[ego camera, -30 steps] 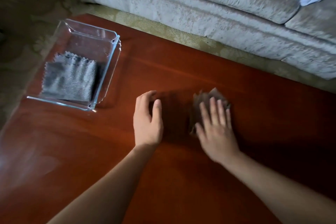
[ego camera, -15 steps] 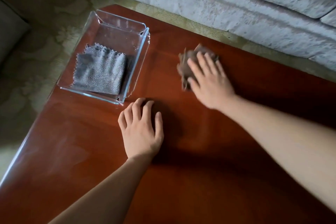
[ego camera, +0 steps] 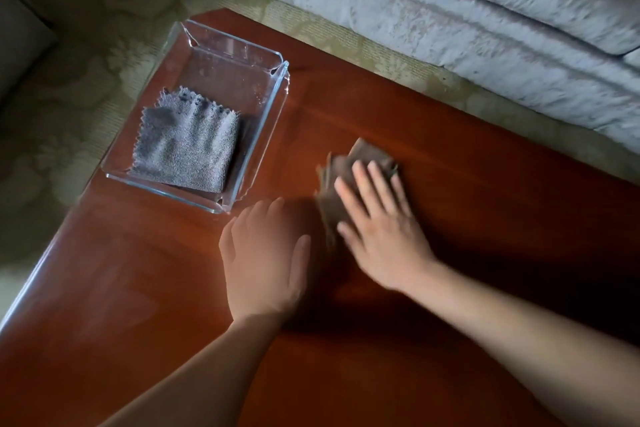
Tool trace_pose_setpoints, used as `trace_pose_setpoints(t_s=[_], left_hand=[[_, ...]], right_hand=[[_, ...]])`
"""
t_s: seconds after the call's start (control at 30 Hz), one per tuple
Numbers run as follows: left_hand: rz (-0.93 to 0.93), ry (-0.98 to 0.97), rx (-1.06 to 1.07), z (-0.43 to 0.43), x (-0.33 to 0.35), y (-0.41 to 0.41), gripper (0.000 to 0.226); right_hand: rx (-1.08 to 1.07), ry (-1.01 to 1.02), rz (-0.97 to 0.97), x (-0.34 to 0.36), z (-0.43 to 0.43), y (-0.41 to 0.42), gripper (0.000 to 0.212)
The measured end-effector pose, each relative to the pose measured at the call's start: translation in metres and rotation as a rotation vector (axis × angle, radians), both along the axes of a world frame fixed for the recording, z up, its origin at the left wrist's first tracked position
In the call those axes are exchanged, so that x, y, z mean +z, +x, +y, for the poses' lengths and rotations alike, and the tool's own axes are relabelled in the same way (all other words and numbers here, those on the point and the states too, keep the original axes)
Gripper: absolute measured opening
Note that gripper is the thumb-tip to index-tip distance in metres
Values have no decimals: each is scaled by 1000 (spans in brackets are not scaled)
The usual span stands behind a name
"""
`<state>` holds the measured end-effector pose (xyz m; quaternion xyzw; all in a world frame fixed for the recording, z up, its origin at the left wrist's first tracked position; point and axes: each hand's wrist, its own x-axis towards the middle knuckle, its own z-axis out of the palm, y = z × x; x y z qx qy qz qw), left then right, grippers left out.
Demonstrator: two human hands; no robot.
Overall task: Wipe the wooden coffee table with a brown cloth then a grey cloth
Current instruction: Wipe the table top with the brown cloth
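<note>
The reddish wooden coffee table [ego camera: 485, 253] fills most of the view. My right hand [ego camera: 381, 229] lies flat with straight, spread fingers on the brown cloth [ego camera: 363, 156], pressing it to the tabletop; most of the cloth is hidden under the hand. My left hand [ego camera: 266, 253] rests palm down on the wood just left of it, fingers relaxed, holding nothing. The grey cloth [ego camera: 187, 149] lies folded in a clear glass tray [ego camera: 263, 114] at the table's far left corner.
A pale grey sofa [ego camera: 450, 10] runs along the far side of the table. A patterned rug [ego camera: 69, 114] covers the floor to the left. The table's left edge [ego camera: 45, 270] is close to the tray.
My right hand has slid the brown cloth back towards me and next to my left hand, after pushing it away towards the sofa. The left hand has stayed flat on the wood.
</note>
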<state>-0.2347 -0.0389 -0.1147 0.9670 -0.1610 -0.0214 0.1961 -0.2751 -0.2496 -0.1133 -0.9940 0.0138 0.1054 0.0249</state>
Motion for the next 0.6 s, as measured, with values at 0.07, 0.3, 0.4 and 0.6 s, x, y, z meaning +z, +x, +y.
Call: trace_pose_setpoints(t_s=[0.07,0.3,0.4,0.6], left_hand=[[7,-12,1,1,0,1,70],[-5,4,6,0,-1,2,77],[-16,65,-11,-1,-4,1,74],[-8,93,-25,-1,-4,3,74]], right_hand=[[140,51,40,2,23,-27,72],[485,34,43,-4,-6,23,69],[254,-41,-4,-7,-48,109,68],[-185,28,-10,0,-70,189,66]])
